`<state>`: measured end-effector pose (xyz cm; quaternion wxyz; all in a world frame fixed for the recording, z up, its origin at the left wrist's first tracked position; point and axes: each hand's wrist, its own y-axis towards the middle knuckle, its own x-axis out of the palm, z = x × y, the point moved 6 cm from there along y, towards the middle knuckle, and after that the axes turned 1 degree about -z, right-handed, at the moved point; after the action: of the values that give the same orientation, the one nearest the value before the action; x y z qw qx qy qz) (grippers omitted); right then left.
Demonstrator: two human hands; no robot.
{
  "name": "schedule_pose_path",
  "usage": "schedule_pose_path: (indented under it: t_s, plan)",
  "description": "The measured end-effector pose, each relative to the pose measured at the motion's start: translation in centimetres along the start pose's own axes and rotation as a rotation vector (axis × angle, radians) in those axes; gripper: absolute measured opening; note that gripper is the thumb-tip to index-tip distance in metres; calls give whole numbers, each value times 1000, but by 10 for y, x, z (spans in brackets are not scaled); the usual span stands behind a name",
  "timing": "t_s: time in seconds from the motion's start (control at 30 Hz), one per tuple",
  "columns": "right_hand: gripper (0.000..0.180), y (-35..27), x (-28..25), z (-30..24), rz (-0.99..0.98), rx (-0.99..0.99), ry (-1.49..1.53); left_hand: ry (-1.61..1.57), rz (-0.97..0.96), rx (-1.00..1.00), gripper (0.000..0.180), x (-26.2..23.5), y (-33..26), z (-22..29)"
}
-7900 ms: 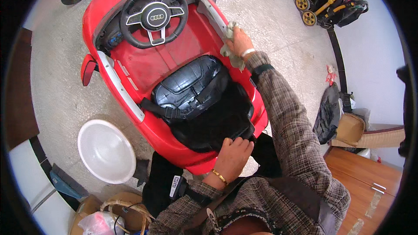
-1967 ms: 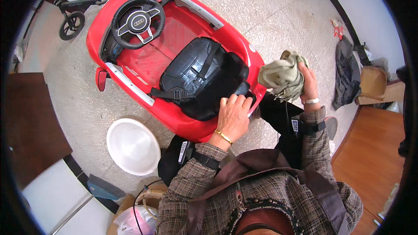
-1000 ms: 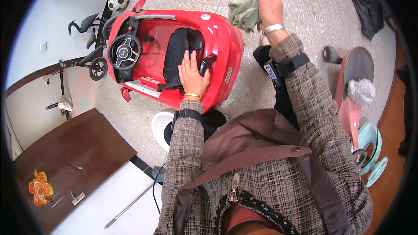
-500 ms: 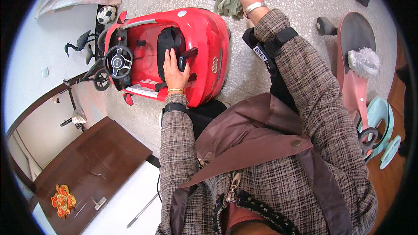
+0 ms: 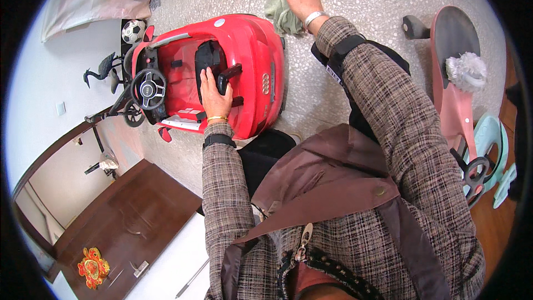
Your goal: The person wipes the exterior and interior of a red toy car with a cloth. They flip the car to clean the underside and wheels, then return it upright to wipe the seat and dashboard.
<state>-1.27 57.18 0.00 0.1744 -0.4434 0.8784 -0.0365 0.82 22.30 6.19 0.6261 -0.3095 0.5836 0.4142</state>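
A red ride-on toy car (image 5: 252, 50) stands on the floor in front of me, its rear end to the right. My left hand (image 5: 215, 97) lies with fingers stretched over the black seat (image 5: 209, 55), the thumb beside a black handle (image 5: 229, 75) behind it. My right hand (image 5: 302, 4) grips a crumpled pale green cloth (image 5: 282, 14) at the car's far rear corner. Whether the cloth touches the body cannot be told. The black steering wheel (image 5: 150, 89) sits at the car's left end.
To the right stand a pink ride-on toy (image 5: 447, 105) with a fluffy white ring (image 5: 466, 72) on it and a light blue piece (image 5: 502, 150). A football (image 5: 133, 31), a dark bird figure (image 5: 105, 66) and a brown door (image 5: 127, 216) are on the left.
My right hand has brought the cloth nearer to me and closer to the car's rear. My left hand stays on the seat. The view has shifted slightly.
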Motion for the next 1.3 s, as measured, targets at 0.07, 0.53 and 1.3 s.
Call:
schedule_pose_path:
  t_s: [0.07, 0.53, 1.3]
  plan:
    - [62, -4, 10, 17, -21, 68, -58, -3, -6, 2, 76, 1, 0, 0]
    - [58, -121, 142, 87, -182, -45, 25, -11, -22, -46, 78, 7, -3, 6]
    - [50, -9, 176, 68, -341, -257, 25, 16, -102, -66, 81, 6, 0, 16]
